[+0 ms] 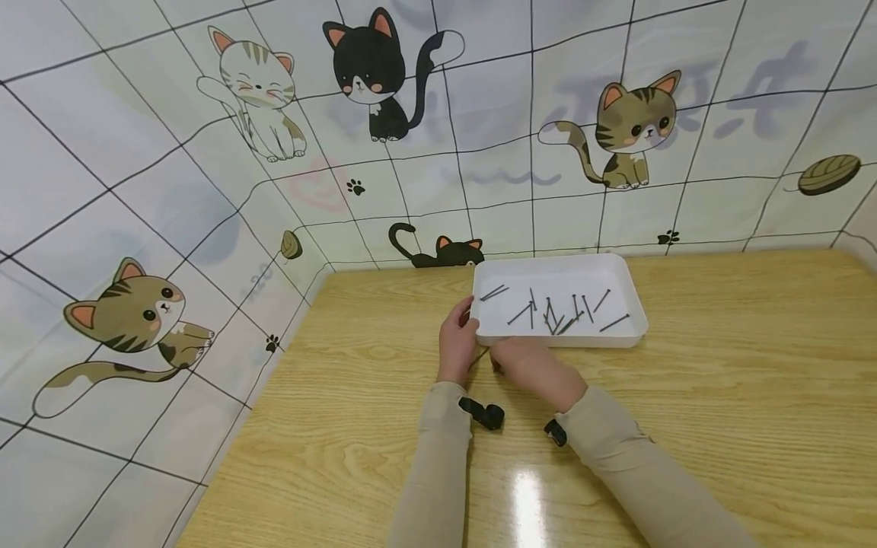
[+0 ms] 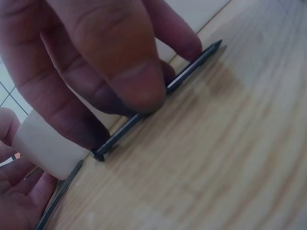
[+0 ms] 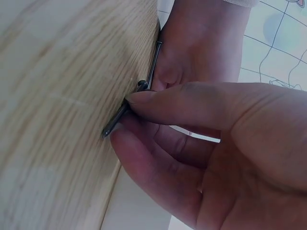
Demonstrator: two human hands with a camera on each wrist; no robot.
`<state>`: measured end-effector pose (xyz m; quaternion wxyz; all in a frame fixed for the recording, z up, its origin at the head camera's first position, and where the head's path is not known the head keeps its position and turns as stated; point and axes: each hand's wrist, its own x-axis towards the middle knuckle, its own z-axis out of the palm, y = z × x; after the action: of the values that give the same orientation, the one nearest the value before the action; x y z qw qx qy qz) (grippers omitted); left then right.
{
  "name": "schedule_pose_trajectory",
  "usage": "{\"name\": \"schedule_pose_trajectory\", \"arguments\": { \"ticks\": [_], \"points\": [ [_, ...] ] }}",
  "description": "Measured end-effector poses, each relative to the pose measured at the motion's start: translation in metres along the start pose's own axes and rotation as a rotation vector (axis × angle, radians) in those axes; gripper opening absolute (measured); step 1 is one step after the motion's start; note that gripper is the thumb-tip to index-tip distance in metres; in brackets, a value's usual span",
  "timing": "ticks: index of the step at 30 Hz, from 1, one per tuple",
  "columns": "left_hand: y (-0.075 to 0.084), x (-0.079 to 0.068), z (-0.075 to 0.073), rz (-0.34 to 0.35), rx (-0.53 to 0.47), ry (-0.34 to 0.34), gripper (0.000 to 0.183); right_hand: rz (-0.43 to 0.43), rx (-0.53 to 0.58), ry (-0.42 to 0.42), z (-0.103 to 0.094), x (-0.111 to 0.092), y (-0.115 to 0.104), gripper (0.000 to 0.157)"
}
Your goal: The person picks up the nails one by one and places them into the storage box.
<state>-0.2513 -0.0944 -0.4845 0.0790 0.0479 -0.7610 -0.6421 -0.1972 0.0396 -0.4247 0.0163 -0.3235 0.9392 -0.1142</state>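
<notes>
A white tray lies on the table with several dark nails scattered inside it. My left hand holds the tray's near left corner, with the thumb by the front wall. Just in front of the tray, my right hand pinches a nail between thumb and fingers, close over the wood. From the head view this nail is mostly hidden under the hand. Another nail lies on the table beside my left hand, also visible as a thin dark nail in the right wrist view.
The wooden table meets a wall covering printed with cartoon cats at the back and left. The tray stands close to the back edge. A black wrist camera sits on the left sleeve, another camera on the right.
</notes>
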Motion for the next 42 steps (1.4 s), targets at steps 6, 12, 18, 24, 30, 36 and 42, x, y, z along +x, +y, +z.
{"name": "schedule_pose_trajectory", "arguments": {
  "ticks": [6, 12, 18, 24, 30, 36, 42],
  "points": [
    [0.0, -0.001, 0.0, 0.01, 0.004, -0.001, 0.046, -0.036, -0.071, 0.047, 0.001, -0.001, 0.0, 0.021],
    [0.001, -0.001, 0.0, 0.0, -0.009, 0.0, 0.046, -0.02, -0.063, -0.019, 0.001, 0.002, 0.001, 0.011],
    [0.0, -0.001, -0.001, -0.002, -0.004, -0.005, 0.047, 0.044, 0.147, -0.164, -0.005, 0.004, 0.007, 0.007],
    [0.001, -0.001, -0.001, 0.006, 0.016, -0.006, 0.047, 0.081, 0.362, -0.216, -0.018, 0.002, 0.019, 0.019],
    [0.002, -0.001, -0.001, 0.02, 0.009, -0.013, 0.046, 0.141, 0.582, -0.2, -0.029, -0.001, 0.039, 0.028],
    [0.001, 0.001, 0.0, 0.002, 0.015, -0.011, 0.047, 0.155, 0.721, -0.116, -0.038, -0.005, 0.06, 0.03],
    [0.001, 0.0, 0.0, 0.0, 0.016, -0.01, 0.047, 0.19, 0.779, 0.039, -0.038, -0.008, 0.081, 0.03]
  ]
}}
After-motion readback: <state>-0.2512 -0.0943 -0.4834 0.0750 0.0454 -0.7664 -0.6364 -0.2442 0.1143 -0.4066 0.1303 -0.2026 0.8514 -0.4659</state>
